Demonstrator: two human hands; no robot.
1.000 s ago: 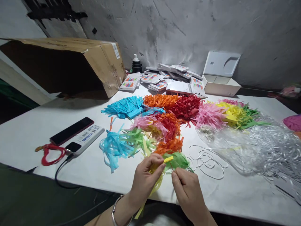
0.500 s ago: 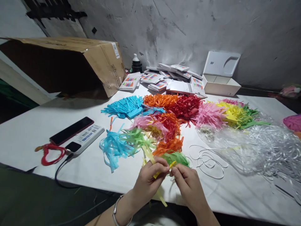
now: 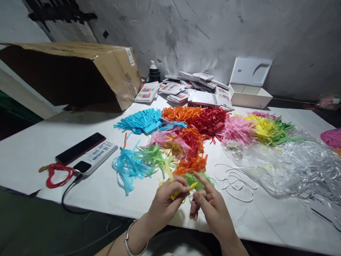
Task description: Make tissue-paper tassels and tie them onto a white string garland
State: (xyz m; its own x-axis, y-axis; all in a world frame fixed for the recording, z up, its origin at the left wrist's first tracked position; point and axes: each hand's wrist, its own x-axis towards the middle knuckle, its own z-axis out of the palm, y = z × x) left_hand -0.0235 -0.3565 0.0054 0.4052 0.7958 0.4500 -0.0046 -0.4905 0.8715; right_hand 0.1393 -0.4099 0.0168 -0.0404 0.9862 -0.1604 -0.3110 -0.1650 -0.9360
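Observation:
My left hand (image 3: 169, 197) pinches a yellow paper strip (image 3: 194, 185) near the table's front edge; its twisted tip points right. My right hand (image 3: 209, 206) is just beside that tip, index finger stretched out and the other fingers bent. A thin dark line shows by the index finger; whether the right hand holds it is unclear. Behind the hands lie a green tassel (image 3: 205, 177), an orange tassel (image 3: 191, 165), loose light green strips (image 3: 154, 156) and blue strips (image 3: 128, 167). Further back are fringed bundles in blue (image 3: 142, 121), orange (image 3: 181, 114), red (image 3: 211, 121), pink (image 3: 238, 131) and yellow (image 3: 265, 128).
A cardboard box (image 3: 117, 76) stands at the back left, beside flat printed packs (image 3: 204, 97) and an open white box (image 3: 250, 96). A phone (image 3: 81, 147) and a power bank (image 3: 99, 156) lie left. Silvery ribbon (image 3: 306, 167) and white cord (image 3: 238, 183) lie right.
My right hand's index finger has stretched out and up, and its fingertips have parted from the yellow tip. The left hand still pinches the strip, whose hanging lower end no longer shows.

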